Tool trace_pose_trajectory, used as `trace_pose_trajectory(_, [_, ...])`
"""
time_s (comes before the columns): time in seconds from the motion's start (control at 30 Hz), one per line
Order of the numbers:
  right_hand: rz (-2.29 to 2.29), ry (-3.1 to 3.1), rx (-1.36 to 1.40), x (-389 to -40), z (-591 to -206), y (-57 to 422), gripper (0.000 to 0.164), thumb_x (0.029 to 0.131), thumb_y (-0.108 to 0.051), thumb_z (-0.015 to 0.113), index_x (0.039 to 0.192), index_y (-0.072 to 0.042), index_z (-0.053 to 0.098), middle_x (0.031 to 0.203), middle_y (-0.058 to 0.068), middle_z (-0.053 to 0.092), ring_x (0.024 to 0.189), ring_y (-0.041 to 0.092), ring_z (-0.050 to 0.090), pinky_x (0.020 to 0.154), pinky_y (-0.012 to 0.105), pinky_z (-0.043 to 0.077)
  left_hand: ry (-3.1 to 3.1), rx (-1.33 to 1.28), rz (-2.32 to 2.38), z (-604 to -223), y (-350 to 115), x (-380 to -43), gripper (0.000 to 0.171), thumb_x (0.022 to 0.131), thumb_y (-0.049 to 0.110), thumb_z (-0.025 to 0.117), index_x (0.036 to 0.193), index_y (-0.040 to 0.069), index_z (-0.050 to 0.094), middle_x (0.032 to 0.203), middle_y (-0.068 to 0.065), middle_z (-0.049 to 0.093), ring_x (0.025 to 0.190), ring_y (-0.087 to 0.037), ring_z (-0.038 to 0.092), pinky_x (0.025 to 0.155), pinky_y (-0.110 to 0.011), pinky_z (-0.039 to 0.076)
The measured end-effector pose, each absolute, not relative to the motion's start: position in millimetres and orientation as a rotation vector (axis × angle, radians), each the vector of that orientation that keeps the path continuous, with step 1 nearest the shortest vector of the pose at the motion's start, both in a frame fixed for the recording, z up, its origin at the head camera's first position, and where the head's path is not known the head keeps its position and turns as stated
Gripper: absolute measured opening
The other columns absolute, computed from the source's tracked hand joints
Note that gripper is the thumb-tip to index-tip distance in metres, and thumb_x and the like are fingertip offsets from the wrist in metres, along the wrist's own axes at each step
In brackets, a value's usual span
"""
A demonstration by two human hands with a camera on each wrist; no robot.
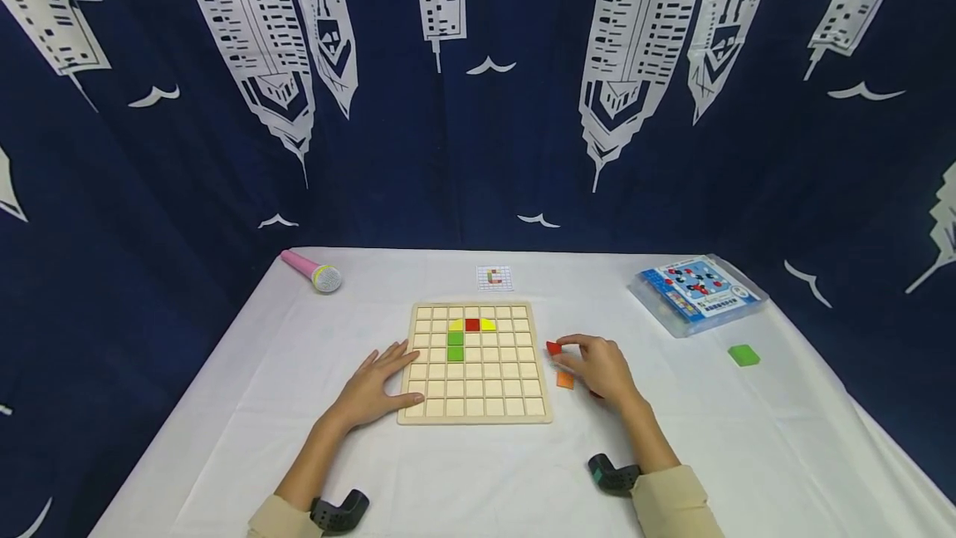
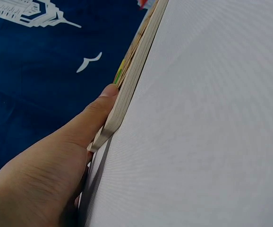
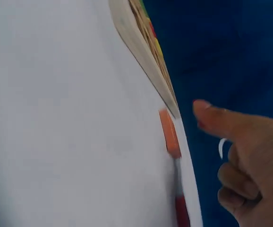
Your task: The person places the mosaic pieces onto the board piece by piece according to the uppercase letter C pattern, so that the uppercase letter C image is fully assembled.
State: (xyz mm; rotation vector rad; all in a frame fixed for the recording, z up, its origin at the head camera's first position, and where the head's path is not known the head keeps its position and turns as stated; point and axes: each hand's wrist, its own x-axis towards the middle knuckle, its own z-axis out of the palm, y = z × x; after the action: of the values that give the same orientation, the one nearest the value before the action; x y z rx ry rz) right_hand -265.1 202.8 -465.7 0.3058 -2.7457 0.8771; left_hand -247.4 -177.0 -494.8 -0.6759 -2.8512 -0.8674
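A square wooden grid board (image 1: 485, 397) lies on the table. Its cells hold a red square (image 1: 472, 325) between two yellow pieces, with two green squares (image 1: 456, 345) below the left one. My left hand (image 1: 371, 390) rests on the board's left edge, fingers spread and thumb (image 2: 103, 97) on the rim. Just off the right edge, my right hand (image 1: 601, 368) pinches a small red tile (image 1: 553, 348) between thumb and fingers. In the right wrist view the thumb mostly hides that tile. Beneath this hand lie an orange tile (image 1: 565, 379) and another red piece (image 3: 182, 211), partly covered.
Behind the board lies a small pattern card (image 1: 495, 278). A pink toy microphone (image 1: 309, 270) is at the back left. At the back right sits a clear plastic case (image 1: 698, 293) with a blue label, and a green tile (image 1: 743, 355) lies in front of it.
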Motion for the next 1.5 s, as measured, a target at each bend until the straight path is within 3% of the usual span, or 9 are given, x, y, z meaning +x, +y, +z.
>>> trace_pose_trajectory(0.47, [0.932,-2.648,0.801,-257.2,-462.6,85.3,0.027,0.078,-0.030,0.074,0.099,-0.012,0.072,0.045,-0.015,0.024,0.043,0.001,0.017,0.038,0.018,0.019,-2.865,-0.681,-0.857,-495.5,-177.3,-249.0,0.080,0.075,0.058,0.066,0.137,0.012,0.046,0.148,-0.008,0.029,0.137,-0.026,0.022,0.112,-0.047,0.009])
trace_pose_trajectory(0.57, [0.896,-2.641,0.831,-257.2,-467.3,75.8,0.026,0.079,-0.030,0.073,0.099,-0.012,0.071,0.046,-0.012,0.032,0.044,0.003,0.022,0.039,0.020,0.025,-2.871,-0.687,-0.862,-495.0,-177.5,-248.5,0.080,0.075,0.059,0.065,0.138,0.013,0.045,0.148,-0.007,0.028,0.137,-0.025,0.021,0.112,-0.046,0.008])
trace_pose_trajectory(0.7, [0.835,-2.668,0.795,-258.0,-471.7,71.8,0.025,0.079,-0.029,0.072,0.098,-0.013,0.072,0.070,-0.001,0.065,0.056,0.008,0.048,0.054,0.027,0.046,-2.868,-0.695,-0.866,-494.1,-177.4,-247.8,0.080,0.075,0.059,0.065,0.137,0.013,0.046,0.148,-0.008,0.029,0.137,-0.026,0.021,0.112,-0.047,0.009])
trace_pose_trajectory(0.8, [0.807,-2.694,0.752,-258.2,-472.6,71.5,0.025,0.078,-0.031,0.073,0.098,-0.016,0.072,0.095,0.000,0.070,0.070,0.010,0.059,0.066,0.031,0.051,-2.867,-0.698,-0.856,-493.7,-177.0,-247.7,0.079,0.076,0.059,0.065,0.137,0.013,0.046,0.148,-0.009,0.029,0.137,-0.027,0.021,0.112,-0.047,0.009])
trace_pose_trajectory(1.03, [0.824,-2.714,0.708,-259.4,-474.1,71.4,0.026,0.077,-0.034,0.074,0.097,-0.018,0.072,0.060,-0.005,0.058,0.049,0.006,0.033,0.051,0.025,0.043,-2.867,-0.692,-0.839,-494.1,-177.4,-248.0,0.079,0.076,0.059,0.064,0.137,0.012,0.046,0.148,-0.010,0.030,0.137,-0.027,0.022,0.112,-0.048,0.010])
trace_pose_trajectory(1.13, [0.817,-2.701,0.699,-258.7,-474.4,71.0,0.026,0.077,-0.034,0.074,0.096,-0.018,0.073,0.074,-0.004,0.067,0.055,0.005,0.046,0.059,0.026,0.047,-2.870,-0.683,-0.847,-493.8,-177.7,-248.0,0.079,0.075,0.059,0.065,0.137,0.013,0.047,0.148,-0.009,0.030,0.137,-0.027,0.021,0.112,-0.048,0.009])
trace_pose_trajectory(1.27, [0.822,-2.686,0.701,-257.1,-473.4,71.9,0.026,0.077,-0.035,0.074,0.096,-0.018,0.073,0.088,-0.001,0.070,0.072,0.014,0.062,0.066,0.032,0.051,-2.871,-0.676,-0.849,-493.4,-178.0,-247.8,0.078,0.075,0.058,0.065,0.136,0.013,0.048,0.147,-0.008,0.031,0.137,-0.026,0.022,0.112,-0.047,0.010])
trace_pose_trajectory(1.37, [0.854,-2.679,0.696,-256.3,-472.3,77.2,0.026,0.077,-0.035,0.074,0.096,-0.018,0.073,0.083,-0.002,0.070,0.073,0.017,0.063,0.063,0.032,0.051,-2.871,-0.680,-0.854,-493.6,-178.2,-247.8,0.078,0.075,0.058,0.066,0.136,0.013,0.048,0.147,-0.008,0.031,0.137,-0.026,0.022,0.112,-0.047,0.010])
trace_pose_trajectory(1.5, [0.919,-2.678,0.639,-254.9,-468.1,95.0,0.026,0.077,-0.032,0.075,0.098,-0.018,0.072,0.060,-0.003,0.060,0.053,0.007,0.047,0.048,0.025,0.040,-2.877,-0.684,-0.851,-493.8,-178.3,-248.2,0.079,0.075,0.058,0.066,0.137,0.013,0.047,0.148,-0.008,0.030,0.137,-0.026,0.021,0.113,-0.046,0.009])
